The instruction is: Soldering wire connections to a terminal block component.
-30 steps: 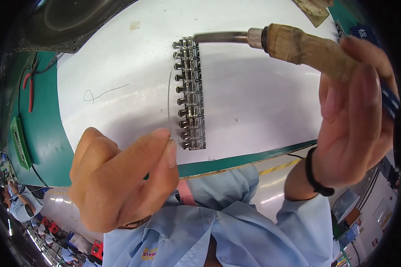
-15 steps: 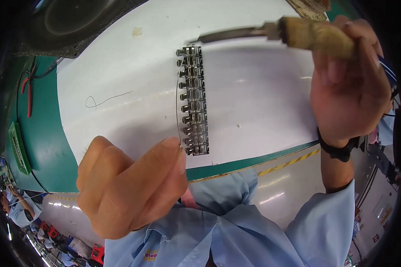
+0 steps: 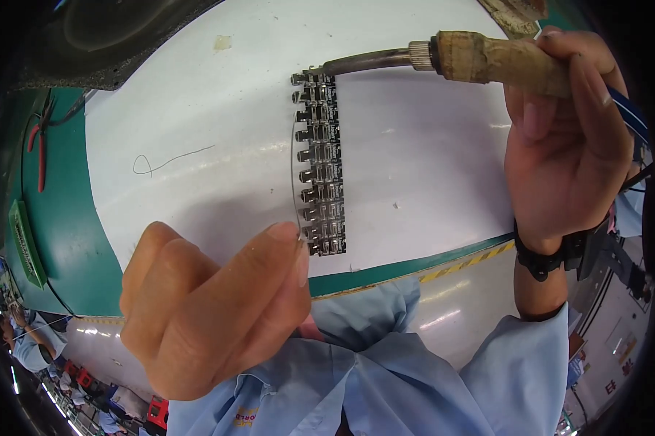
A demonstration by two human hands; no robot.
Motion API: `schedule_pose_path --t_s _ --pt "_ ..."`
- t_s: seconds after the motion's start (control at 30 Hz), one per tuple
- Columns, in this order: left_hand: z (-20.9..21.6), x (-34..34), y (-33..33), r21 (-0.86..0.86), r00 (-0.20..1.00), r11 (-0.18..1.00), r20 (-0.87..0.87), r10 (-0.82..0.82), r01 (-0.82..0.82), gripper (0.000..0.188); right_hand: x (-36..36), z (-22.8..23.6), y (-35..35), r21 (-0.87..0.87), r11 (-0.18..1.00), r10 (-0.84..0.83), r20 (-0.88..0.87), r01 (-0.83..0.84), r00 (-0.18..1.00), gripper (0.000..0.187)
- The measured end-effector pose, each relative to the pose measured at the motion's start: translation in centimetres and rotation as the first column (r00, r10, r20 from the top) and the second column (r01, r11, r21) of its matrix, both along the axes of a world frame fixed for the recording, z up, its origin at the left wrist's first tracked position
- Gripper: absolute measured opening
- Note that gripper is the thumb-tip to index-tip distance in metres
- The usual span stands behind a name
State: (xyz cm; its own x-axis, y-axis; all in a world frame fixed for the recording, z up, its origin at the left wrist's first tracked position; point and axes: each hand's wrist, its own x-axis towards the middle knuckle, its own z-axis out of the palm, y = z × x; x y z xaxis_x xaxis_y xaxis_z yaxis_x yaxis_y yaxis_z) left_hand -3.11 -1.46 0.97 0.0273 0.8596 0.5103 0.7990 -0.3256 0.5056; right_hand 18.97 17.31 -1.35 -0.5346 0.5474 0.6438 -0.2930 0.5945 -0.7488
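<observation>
A narrow black strip of small boards with metal connectors [image 3: 322, 160] lies lengthwise on the white sheet [image 3: 429, 160]. My right hand [image 3: 571, 123] is closed round the wrapped, tan handle of a soldering iron [image 3: 480, 58]. The iron's dark tip reaches the far end of the strip, at or just over its topmost connector. Thumb and forefinger of my left hand [image 3: 222, 301] pinch a thin solder wire [image 3: 294, 174] beside the strip's near end. From there the wire runs up along the connectors' left side; its far end is hard to make out near the upper connectors.
A loose looped wire [image 3: 171, 161] lies on the sheet's left part. Red-handled pliers [image 3: 40, 152] and a green circuit board [image 3: 26, 243] rest on the green mat [image 3: 73, 211]. A dark, round-topped object [image 3: 109, 36] stands far left. Another person [image 3: 33, 341] sits at lower left.
The soldering iron has swung slightly left and down, its tip now at the strip's top end, and it is steadier. My left hand keeps its pinch nearly in place.
</observation>
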Motion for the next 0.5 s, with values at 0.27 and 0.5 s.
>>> schedule_pose_path --t_s 0.27,0.5 --pt "-0.2 0.2 0.0 0.001 1.000 1.000 0.014 0.004 -0.004 0.024 0.7 -0.1 0.3 0.024 0.999 -0.027 0.031 0.026 0.999 0.036" --pt "-0.4 0.4 -0.1 0.015 1.000 1.000 0.022 0.012 -0.012 0.024 1.9 -0.4 0.4 0.039 0.997 -0.072 0.046 0.070 0.996 0.034"
